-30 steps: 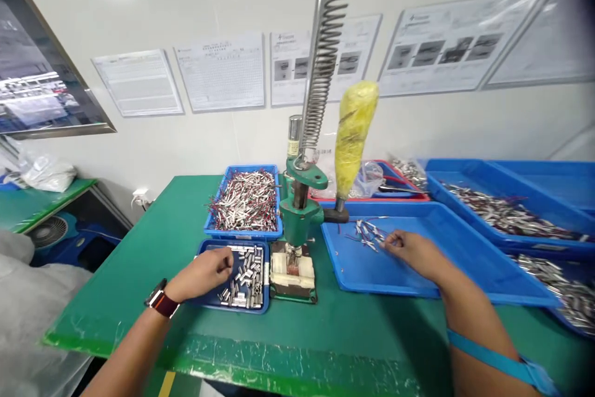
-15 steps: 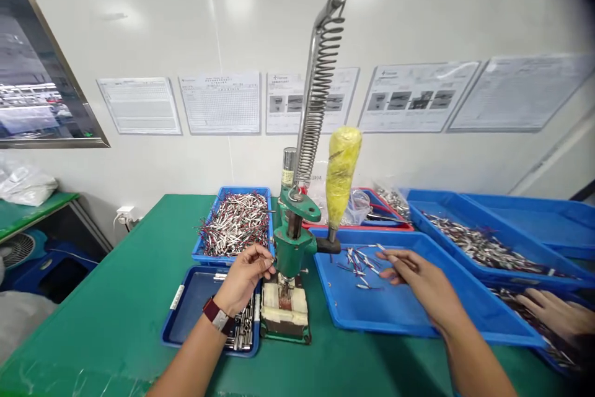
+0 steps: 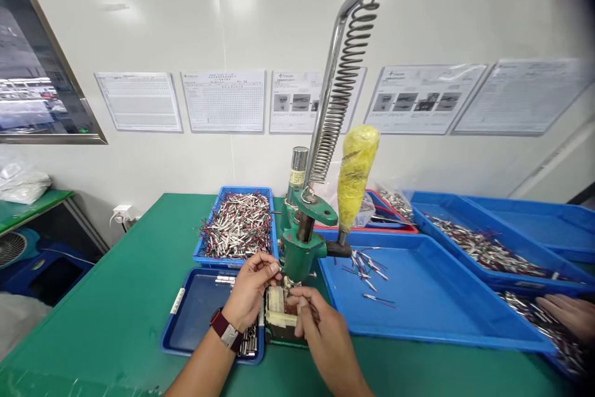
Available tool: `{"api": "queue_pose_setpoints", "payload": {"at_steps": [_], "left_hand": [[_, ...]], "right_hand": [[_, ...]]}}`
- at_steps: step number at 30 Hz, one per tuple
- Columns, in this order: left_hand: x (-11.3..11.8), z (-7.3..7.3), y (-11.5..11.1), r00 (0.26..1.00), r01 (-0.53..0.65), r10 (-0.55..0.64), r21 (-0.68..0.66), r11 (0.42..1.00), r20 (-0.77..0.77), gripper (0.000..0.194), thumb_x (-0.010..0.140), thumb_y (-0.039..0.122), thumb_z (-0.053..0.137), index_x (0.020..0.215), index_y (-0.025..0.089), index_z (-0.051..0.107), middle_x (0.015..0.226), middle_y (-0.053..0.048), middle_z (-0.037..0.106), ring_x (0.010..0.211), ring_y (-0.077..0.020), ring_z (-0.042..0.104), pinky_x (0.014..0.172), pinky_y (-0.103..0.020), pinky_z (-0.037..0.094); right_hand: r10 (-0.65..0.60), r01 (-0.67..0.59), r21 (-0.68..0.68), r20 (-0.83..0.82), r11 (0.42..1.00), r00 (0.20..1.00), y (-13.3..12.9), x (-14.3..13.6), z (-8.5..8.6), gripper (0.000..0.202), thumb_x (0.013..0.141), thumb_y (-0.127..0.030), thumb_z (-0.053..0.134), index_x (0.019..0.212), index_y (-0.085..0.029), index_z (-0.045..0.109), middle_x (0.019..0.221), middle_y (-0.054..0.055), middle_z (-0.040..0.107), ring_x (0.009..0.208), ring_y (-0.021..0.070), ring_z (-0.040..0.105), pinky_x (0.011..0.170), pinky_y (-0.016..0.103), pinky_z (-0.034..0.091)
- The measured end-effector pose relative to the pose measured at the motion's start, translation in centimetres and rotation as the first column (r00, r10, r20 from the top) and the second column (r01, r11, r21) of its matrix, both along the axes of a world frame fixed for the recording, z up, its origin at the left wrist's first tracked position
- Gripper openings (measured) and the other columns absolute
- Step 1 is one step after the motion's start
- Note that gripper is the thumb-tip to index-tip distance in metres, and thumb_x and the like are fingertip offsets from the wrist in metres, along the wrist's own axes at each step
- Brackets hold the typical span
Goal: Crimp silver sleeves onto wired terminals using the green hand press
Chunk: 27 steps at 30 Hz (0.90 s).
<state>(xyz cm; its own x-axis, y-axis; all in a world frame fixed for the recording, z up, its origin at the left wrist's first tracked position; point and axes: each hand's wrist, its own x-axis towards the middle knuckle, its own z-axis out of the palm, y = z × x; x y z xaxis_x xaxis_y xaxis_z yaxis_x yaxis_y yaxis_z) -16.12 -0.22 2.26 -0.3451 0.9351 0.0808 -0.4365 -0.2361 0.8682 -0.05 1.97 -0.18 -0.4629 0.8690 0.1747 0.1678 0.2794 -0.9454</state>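
A green hand press with a long coil spring and a yellow-wrapped handle stands in the middle of the table. Just left of its ram, my left hand is closed in a pinch; a tiny glint shows at the fingertips, too small to name. My right hand is also pinched, its fingertips at the taped press base, below the ram. What they hold is hidden. Several white pieces with thin red and dark wires lie in the large blue tray to the right.
Behind my left hand, a blue bin is heaped with wired white pieces. A darker tray in front holds metal cylinders. More blue bins stand at the right, where another person's hand reaches into loose parts.
My right hand has left the large blue tray and come left to the press base. My left hand stays pinched beside the press. The press appears slightly further right as the view shifts.
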Motion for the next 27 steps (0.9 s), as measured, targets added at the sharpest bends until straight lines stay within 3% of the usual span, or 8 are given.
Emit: {"api": "queue_pose_setpoints", "payload": {"at_steps": [5,9,12,17,22,27], "left_hand": [[0.4,0.0,-0.1,0.998,-0.038,0.038,-0.008,0.999,0.055,0.018,0.073,0.025,0.08,0.083,0.015,0.069,0.078,-0.001,0.06,0.074,-0.0114,0.054,0.071,-0.023,0.042],[1.3,-0.3,0.0,0.998,-0.025,0.023,0.03,0.999,0.052,0.02,0.075,0.021,0.079,0.09,0.016,0.067,0.082,-0.002,0.062,0.078,-0.012,0.055,0.075,-0.024,0.042],[2.1,-0.6,0.0,0.998,0.025,-0.028,0.071,0.997,0.048,0.025,0.078,0.021,0.077,0.099,0.018,0.063,0.085,-0.001,0.062,0.079,-0.0119,0.056,0.074,-0.023,0.042],[2.5,-0.8,0.0,0.987,0.158,-0.156,0.041,0.987,-0.029,0.03,0.08,0.029,0.075,0.103,0.021,0.057,0.085,0.001,0.06,0.066,-0.0079,0.05,0.058,-0.02,0.036],[2.1,-0.4,-0.3,0.972,0.096,-0.086,0.037,0.995,-0.221,0.026,0.083,0.029,0.073,0.102,0.019,0.057,0.088,0.0,0.061,0.079,-0.0111,0.053,0.072,-0.023,0.04],[1.3,0.1,-0.3,0.943,0.146,-0.128,0.036,0.989,-0.308,0.025,0.081,0.029,0.074,0.097,0.017,0.057,0.09,-0.003,0.062,0.086,-0.0149,0.055,0.079,-0.026,0.04]], "right_hand": [[0.094,-0.113,0.082,0.209,0.99,0.973,0.2,-0.7,-0.5,0.036,0.095,-0.037,0.031,0.098,-0.019,0.062,0.079,0.005,0.068,0.055,0.0157,0.06,0.058,0.026,0.045],[0.084,-0.159,0.185,0.357,0.97,0.93,0.5,-0.9,-1.2,0.031,0.089,-0.022,0.031,0.09,-0.021,0.062,0.075,0.004,0.066,0.067,0.0186,0.062,0.062,0.026,0.041],[0.114,-0.194,0.167,0.4,0.967,0.909,0.6,-1.0,-1.4,0.031,0.086,-0.017,0.03,0.089,-0.021,0.061,0.073,0.003,0.065,0.066,0.0181,0.061,0.06,0.025,0.039],[0.132,-0.206,0.15,0.396,0.967,0.909,0.4,-0.9,-1.5,0.03,0.088,-0.017,0.03,0.088,-0.021,0.059,0.076,0.004,0.066,0.069,0.0188,0.061,0.06,0.025,0.037],[0.159,-0.22,0.123,0.377,0.968,0.912,0.5,-0.8,-1.1,0.028,0.089,-0.02,0.029,0.086,-0.02,0.058,0.074,0.005,0.065,0.068,0.0186,0.06,0.062,0.026,0.038],[0.22,-0.256,0.075,0.322,0.964,0.921,0.1,-0.5,-2.5,0.027,0.089,-0.027,0.034,0.094,-0.02,0.06,0.059,-0.001,0.057,0.056,0.0162,0.055,0.057,0.025,0.037]]}}
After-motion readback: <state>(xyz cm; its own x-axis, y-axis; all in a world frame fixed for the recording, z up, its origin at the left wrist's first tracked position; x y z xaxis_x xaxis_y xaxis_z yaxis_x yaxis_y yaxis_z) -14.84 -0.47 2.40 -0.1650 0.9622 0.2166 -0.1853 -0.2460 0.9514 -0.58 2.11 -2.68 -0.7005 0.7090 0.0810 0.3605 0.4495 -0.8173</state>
